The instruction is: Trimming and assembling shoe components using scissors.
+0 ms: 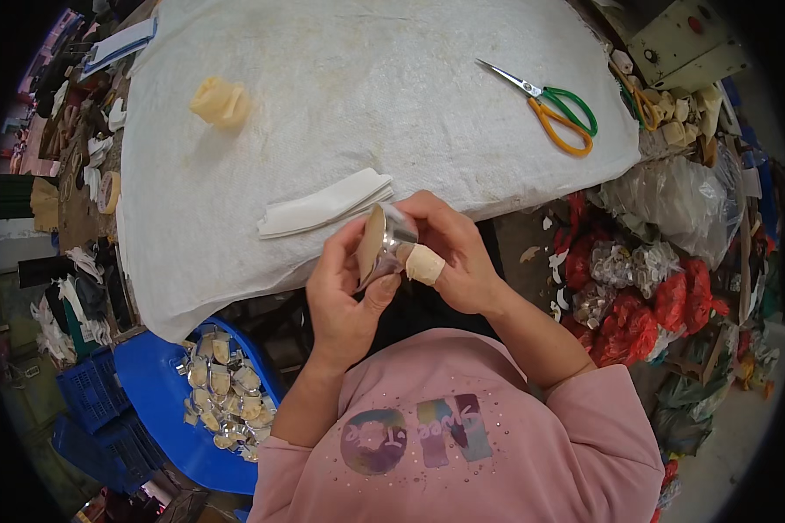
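2 hands point(401, 266) around 1 silver piece point(379, 244)

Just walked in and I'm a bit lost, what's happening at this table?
A person in a pink top holds a small silvery, shoe-shaped piece between the left hand and right hand, above the edge of a white-covered table. Similar pieces fill a blue tub below. Scissors lie untouched.

I have one view, a fisheye on the head looking steeply down. It sits close over the hands and takes in the table point(340, 78) ahead, edges bending at the rim
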A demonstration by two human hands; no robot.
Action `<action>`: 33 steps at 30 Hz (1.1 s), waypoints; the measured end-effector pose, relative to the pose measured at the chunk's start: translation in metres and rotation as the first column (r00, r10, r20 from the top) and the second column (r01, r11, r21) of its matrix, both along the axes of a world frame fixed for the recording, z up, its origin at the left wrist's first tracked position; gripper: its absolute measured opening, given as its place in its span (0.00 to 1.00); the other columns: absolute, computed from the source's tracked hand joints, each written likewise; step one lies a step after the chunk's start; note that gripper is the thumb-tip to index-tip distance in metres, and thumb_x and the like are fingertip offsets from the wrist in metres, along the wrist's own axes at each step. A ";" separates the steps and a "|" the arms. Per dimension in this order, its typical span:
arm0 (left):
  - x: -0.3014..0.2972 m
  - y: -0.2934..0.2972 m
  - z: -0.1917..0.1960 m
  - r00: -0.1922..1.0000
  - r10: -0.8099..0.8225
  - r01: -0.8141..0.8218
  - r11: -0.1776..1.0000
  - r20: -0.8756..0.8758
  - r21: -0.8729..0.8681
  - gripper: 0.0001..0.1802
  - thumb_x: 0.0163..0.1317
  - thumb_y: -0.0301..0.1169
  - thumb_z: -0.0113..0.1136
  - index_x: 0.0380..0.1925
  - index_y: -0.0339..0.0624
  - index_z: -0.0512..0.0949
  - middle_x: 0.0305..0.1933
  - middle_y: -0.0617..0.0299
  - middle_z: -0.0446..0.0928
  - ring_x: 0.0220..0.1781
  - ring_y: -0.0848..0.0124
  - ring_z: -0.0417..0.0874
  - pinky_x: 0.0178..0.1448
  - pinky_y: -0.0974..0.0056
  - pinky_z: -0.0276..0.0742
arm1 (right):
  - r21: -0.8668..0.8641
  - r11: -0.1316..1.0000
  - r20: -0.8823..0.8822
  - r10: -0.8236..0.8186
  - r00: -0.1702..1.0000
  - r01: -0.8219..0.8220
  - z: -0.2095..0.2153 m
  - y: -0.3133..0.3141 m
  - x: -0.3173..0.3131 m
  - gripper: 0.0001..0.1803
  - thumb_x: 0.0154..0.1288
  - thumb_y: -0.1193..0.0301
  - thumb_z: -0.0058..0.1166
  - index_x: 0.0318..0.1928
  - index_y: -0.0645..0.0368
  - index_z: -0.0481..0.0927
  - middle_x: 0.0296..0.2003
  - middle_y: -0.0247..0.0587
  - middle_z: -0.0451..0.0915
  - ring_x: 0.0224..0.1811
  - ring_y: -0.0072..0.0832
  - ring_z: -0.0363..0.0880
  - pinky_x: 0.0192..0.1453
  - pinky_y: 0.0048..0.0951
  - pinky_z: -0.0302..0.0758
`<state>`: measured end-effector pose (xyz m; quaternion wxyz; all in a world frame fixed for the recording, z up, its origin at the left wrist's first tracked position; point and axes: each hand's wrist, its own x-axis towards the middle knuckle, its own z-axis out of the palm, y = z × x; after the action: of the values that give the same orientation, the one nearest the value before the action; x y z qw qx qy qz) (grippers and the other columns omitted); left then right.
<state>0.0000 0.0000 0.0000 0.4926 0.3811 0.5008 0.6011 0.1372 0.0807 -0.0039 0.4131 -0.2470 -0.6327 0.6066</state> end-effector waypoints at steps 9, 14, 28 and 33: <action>-0.013 0.005 0.017 0.643 0.108 0.099 0.970 -0.758 0.223 0.32 0.34 0.21 0.72 0.47 0.38 0.75 0.42 0.55 0.75 0.44 0.63 0.79 0.50 0.64 0.74 | -0.564 0.780 -0.047 0.300 0.953 -0.273 -0.013 0.030 0.011 0.10 0.65 0.64 0.53 0.36 0.58 0.76 0.23 0.28 0.70 0.23 0.12 0.61 0.24 0.16 0.56; -0.012 0.004 0.020 0.620 0.099 0.143 0.961 -0.778 0.236 0.31 0.33 0.21 0.72 0.44 0.37 0.76 0.38 0.56 0.75 0.39 0.65 0.79 0.43 0.67 0.76 | -0.239 0.921 0.276 0.368 0.888 -0.308 -0.004 0.031 0.018 0.13 0.66 0.63 0.51 0.35 0.61 0.78 0.28 0.31 0.77 0.29 0.19 0.74 0.32 0.22 0.71; 0.014 0.008 0.000 0.522 0.355 -0.020 0.914 -0.776 0.405 0.31 0.32 0.24 0.75 0.39 0.37 0.68 0.29 0.59 0.65 0.28 0.69 0.71 0.32 0.68 0.68 | -0.363 0.919 -0.037 0.148 0.988 -0.151 -0.020 0.002 0.012 0.15 0.71 0.61 0.44 0.47 0.58 0.77 0.27 0.30 0.76 0.28 0.15 0.72 0.32 0.17 0.72; 0.019 0.011 -0.005 0.451 0.415 -0.049 0.896 -0.790 0.442 0.30 0.32 0.23 0.73 0.40 0.35 0.69 0.30 0.54 0.67 0.29 0.59 0.68 0.31 0.60 0.69 | -0.118 0.988 0.156 -0.080 0.985 0.099 -0.022 -0.004 0.002 0.16 0.72 0.62 0.42 0.48 0.58 0.77 0.29 0.29 0.77 0.28 0.15 0.72 0.33 0.20 0.70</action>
<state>0.0194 0.0114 -0.0047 0.0042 0.6402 0.6099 0.4670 0.1393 0.0767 -0.0256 0.3745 -0.3458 -0.6110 0.6057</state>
